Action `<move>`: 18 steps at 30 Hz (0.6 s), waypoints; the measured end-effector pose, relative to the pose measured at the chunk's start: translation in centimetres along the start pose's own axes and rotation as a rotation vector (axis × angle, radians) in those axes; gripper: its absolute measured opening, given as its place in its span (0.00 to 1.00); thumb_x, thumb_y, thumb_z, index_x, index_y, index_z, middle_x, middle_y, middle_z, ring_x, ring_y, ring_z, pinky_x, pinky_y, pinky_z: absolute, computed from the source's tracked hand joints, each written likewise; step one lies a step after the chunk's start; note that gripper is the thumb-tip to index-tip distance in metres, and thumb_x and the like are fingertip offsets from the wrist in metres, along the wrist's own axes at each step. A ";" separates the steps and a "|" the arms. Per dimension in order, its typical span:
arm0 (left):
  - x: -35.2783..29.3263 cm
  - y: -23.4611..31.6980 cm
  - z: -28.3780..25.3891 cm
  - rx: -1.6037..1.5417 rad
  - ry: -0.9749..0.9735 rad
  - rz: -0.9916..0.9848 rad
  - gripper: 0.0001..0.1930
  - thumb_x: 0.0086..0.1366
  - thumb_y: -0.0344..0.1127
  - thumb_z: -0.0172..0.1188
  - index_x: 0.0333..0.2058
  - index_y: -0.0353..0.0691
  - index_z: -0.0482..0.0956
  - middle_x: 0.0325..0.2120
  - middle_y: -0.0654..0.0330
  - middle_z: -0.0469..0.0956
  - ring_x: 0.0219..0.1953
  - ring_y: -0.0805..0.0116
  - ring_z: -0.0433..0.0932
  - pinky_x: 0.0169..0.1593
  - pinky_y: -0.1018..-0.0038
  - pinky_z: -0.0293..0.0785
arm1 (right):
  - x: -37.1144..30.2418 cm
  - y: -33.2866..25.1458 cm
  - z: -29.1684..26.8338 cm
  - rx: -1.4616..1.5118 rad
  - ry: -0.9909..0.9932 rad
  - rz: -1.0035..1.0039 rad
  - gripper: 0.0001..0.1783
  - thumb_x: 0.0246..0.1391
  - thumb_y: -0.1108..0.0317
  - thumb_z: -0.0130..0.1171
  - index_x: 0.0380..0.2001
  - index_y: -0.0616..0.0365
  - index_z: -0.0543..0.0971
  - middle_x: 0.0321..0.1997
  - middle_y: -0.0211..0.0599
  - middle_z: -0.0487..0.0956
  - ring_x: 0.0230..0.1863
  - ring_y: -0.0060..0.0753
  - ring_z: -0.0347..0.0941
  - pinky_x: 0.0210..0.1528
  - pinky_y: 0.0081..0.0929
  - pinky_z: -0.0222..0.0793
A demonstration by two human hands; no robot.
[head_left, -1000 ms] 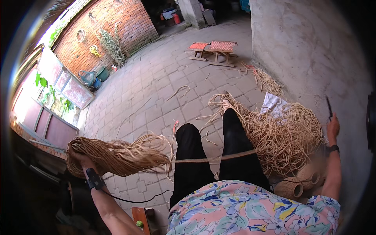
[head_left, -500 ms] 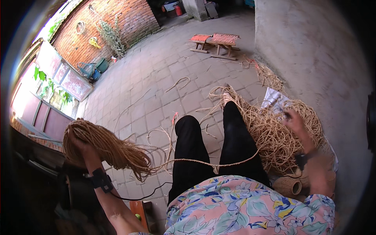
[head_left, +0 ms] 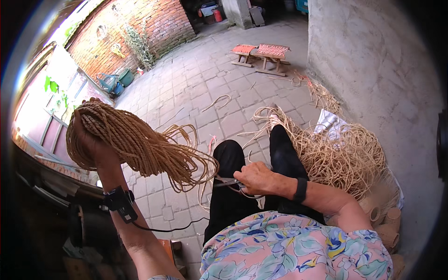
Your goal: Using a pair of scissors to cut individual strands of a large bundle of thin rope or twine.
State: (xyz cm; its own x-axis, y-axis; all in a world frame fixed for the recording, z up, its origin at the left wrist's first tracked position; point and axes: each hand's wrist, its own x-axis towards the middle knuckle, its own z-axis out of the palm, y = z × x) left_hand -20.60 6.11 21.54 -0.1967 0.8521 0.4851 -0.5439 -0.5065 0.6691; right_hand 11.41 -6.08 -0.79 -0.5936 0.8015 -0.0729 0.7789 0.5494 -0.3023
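Note:
A thick bundle of tan twisted cord (head_left: pixel 135 137) hangs from my raised left hand (head_left: pixel 92 143). Its loops wrap over that hand and hide most of the fingers. The loose looped end reaches right, above my left knee. My right hand (head_left: pixel 254 178) is closed round a pair of scissors (head_left: pixel 227 180) over my lap. Their metal blades point left and meet the lower right end of the bundle; whether they touch a strand I cannot tell. The scissor handles are mostly hidden inside the fist.
A large tangled heap of cord (head_left: pixel 345 154) lies beside my right leg, with a white cloth (head_left: pixel 329 122) at its far side. Woven tube-shaped pieces (head_left: pixel 371 209) sit by my right elbow. Two low stools (head_left: pixel 272 52) stand ahead, near the plaster wall (head_left: pixel 368 60).
My right hand has come from above the cord heap to the bundle's end, now with scissors showing. My left hand has lifted the bundle, and its end has swung right.

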 end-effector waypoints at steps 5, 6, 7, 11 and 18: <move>-2.1 -0.8 -0.3 0.011 -0.003 0.046 0.24 0.69 0.49 0.51 0.56 0.39 0.68 0.42 0.53 0.76 0.43 0.62 0.76 0.51 0.64 0.75 | -4.6 5.2 -1.4 -0.047 0.160 0.238 0.12 0.43 0.63 0.61 0.31 0.57 0.77 0.28 0.46 0.81 0.32 0.50 0.80 0.37 0.44 0.75; -2.7 -1.0 -0.6 0.003 0.016 -0.010 0.26 0.68 0.50 0.50 0.58 0.39 0.66 0.42 0.53 0.76 0.42 0.62 0.76 0.50 0.64 0.75 | -6.1 7.0 -1.9 -0.110 0.193 0.346 0.12 0.44 0.62 0.61 0.32 0.56 0.77 0.29 0.46 0.81 0.32 0.49 0.80 0.37 0.44 0.75; -3.6 -1.6 -1.1 -0.005 -0.053 -0.061 0.27 0.68 0.50 0.50 0.60 0.40 0.64 0.41 0.53 0.75 0.41 0.62 0.76 0.49 0.64 0.75 | -7.9 8.8 -2.4 -0.108 0.224 0.424 0.12 0.45 0.62 0.61 0.33 0.56 0.76 0.28 0.46 0.81 0.31 0.49 0.80 0.36 0.44 0.75; -8.5 -7.0 -2.9 0.080 -0.174 -0.283 0.32 0.64 0.49 0.51 0.63 0.40 0.58 0.37 0.51 0.75 0.37 0.61 0.76 0.43 0.63 0.77 | -14.4 15.4 -4.0 -0.184 0.391 0.757 0.12 0.48 0.64 0.61 0.34 0.58 0.75 0.26 0.47 0.80 0.29 0.50 0.79 0.34 0.43 0.74; -15.9 -15.3 -2.4 -0.198 -0.144 -0.760 0.30 0.58 0.39 0.61 0.58 0.40 0.63 0.39 0.51 0.75 0.39 0.62 0.77 0.42 0.65 0.80 | -21.3 21.4 0.6 -0.201 0.514 0.878 0.11 0.50 0.65 0.62 0.32 0.60 0.73 0.23 0.52 0.78 0.28 0.55 0.77 0.32 0.46 0.72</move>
State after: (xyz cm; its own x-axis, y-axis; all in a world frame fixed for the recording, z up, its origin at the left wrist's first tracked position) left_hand -11.11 0.61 2.29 0.3862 0.9223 0.0132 -0.6243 0.2509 0.7398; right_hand 40.60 -11.58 -6.23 0.3207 0.9170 0.2373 0.9430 -0.2856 -0.1708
